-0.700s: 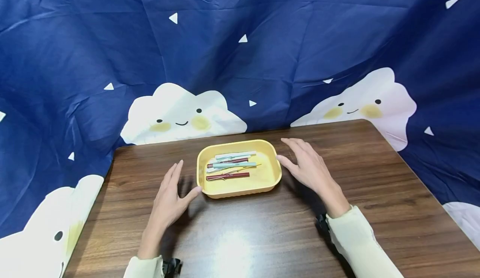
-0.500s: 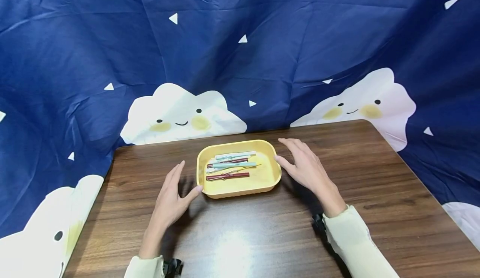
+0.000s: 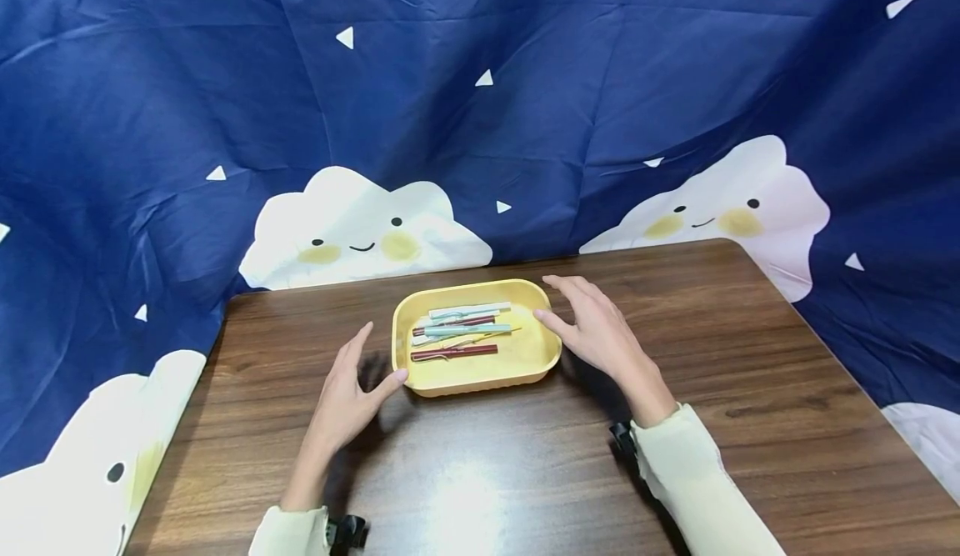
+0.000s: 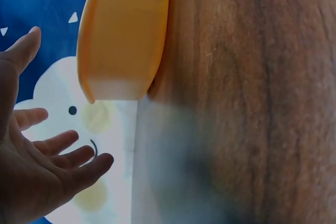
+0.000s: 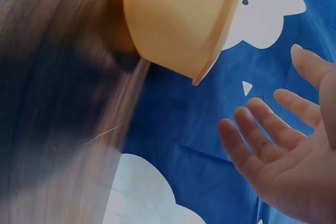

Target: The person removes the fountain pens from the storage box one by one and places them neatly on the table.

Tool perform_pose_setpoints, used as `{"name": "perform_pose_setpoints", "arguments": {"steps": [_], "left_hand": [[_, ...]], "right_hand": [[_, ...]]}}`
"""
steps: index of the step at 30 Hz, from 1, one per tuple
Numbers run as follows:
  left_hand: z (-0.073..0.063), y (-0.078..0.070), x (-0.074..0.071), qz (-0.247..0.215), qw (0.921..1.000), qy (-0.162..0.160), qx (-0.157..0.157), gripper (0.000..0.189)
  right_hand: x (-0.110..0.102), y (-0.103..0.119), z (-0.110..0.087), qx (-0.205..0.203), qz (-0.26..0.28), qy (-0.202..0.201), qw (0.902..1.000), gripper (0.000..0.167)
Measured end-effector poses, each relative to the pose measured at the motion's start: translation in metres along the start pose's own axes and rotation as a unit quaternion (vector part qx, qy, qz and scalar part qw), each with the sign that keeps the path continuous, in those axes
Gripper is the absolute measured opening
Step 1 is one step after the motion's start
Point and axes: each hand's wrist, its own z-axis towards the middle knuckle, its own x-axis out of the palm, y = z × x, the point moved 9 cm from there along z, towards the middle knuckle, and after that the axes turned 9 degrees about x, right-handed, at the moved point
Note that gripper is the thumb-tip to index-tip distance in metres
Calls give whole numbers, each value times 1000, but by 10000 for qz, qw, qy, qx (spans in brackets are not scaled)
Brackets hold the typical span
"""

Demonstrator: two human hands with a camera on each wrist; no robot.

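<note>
A yellow plastic tray with rounded corners holds several pens. A dark red pen lies nearest its front wall, with a light blue pen on the pile behind it. My left hand is by the tray's left end, fingers spread, its thumb tip overlapping the front left corner in the head view. At the opposite end, my right hand has its fingers extended and its thumb overlapping the right rim. Both wrist views show the palms facing the tray's outer walls, with nothing held.
The tray stands on a dark brown wooden table, toward its back edge. Behind the table hangs a blue cloth printed with white clouds and small triangles. A bright light reflection lies on the tabletop in front of the tray.
My right hand has moved left, closer to the tray, so its thumb now overlaps the right rim. My left hand has shifted very slightly right. The tray and pens stay in place.
</note>
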Motion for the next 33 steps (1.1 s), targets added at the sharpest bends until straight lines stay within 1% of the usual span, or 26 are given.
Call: {"name": "perform_pose_setpoints", "arguments": {"steps": [3,6,11,15,18,24,27,33], "left_hand": [[0,3,3,-254,9997,-3,-32,94],[-1,7,7,-642,9979,-8,-103,95],[-4,12,16,-1319,9909,88,-249,93],[-1,11,18,-1658,9857,85,-280,92],[1,10,18,-1788,9832,93,-358,94],[1,13,21,-1990,9787,122,-486,97],[1,15,22,-2093,9764,126,-522,96],[2,19,24,-2111,9752,152,-642,95]], "right_hand": [[2,2,2,30,68,82,9999,57],[6,6,5,-36,250,184,9995,56],[16,10,10,-100,671,373,9970,55],[22,10,14,-3,872,448,9952,54],[28,9,16,54,940,534,9941,54],[40,8,19,162,968,751,9923,55],[47,12,21,111,987,842,9915,54],[62,24,29,9,1097,1062,9883,52]]}}
